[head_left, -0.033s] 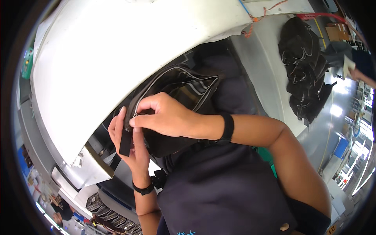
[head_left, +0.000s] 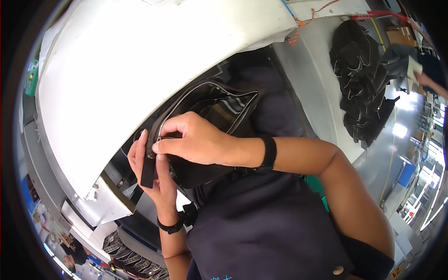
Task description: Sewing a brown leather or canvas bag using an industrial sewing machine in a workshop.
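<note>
Black zippered bag (head_left: 191,175) sits just beyond the curved near edge of the white table (head_left: 140,60), against the wearer's dark apron (head_left: 266,224), a place that probably leaves both hands free to reach its mouth. The left hand (head_left: 163,184) is clamped on the bag's left end, thumb and fingers on either side of a flat dark strip (head_left: 148,173), seemingly to brace that end. The right hand (head_left: 205,140) has thumb and forefinger pinched together at the zip (head_left: 204,83) there; whether they grip a slider is hidden. With the zip parted, the striped lining (head_left: 218,111) lies exposed toward the right end.
</note>
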The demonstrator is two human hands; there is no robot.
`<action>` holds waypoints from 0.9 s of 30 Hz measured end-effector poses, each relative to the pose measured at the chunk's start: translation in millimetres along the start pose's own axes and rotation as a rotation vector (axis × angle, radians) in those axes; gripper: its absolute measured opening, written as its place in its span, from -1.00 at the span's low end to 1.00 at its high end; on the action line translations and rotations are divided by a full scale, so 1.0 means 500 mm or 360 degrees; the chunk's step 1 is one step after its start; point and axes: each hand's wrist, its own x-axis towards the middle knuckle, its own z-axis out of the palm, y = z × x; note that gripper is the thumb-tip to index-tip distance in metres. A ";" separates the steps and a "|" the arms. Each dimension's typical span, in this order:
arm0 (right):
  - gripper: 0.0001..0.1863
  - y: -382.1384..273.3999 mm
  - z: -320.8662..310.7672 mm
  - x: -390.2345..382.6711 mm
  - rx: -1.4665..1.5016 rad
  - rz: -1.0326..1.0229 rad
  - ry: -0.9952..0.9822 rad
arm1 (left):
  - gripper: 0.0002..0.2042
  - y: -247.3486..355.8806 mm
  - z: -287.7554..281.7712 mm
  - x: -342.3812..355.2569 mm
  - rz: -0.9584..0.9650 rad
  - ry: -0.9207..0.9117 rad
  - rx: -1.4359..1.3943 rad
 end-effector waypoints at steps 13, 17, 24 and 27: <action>-0.82 0.010 0.002 0.005 0.0107 -0.0051 0.0028 | -0.61 -0.006 0.003 0.004 -0.0347 -0.0002 -0.0356; -0.86 0.009 -0.009 0.007 0.0071 0.0043 -0.0095 | -0.62 -0.005 0.002 0.008 -0.0398 -0.0016 -0.0442; -0.80 0.012 -0.026 0.005 -0.0120 0.0047 -0.0290 | -0.65 -0.010 -0.011 0.009 -0.0470 -0.0055 -0.0671; -0.74 0.015 -0.033 0.002 0.0134 0.0085 -0.0308 | -0.59 -0.006 -0.013 0.008 -0.0414 -0.0123 -0.0645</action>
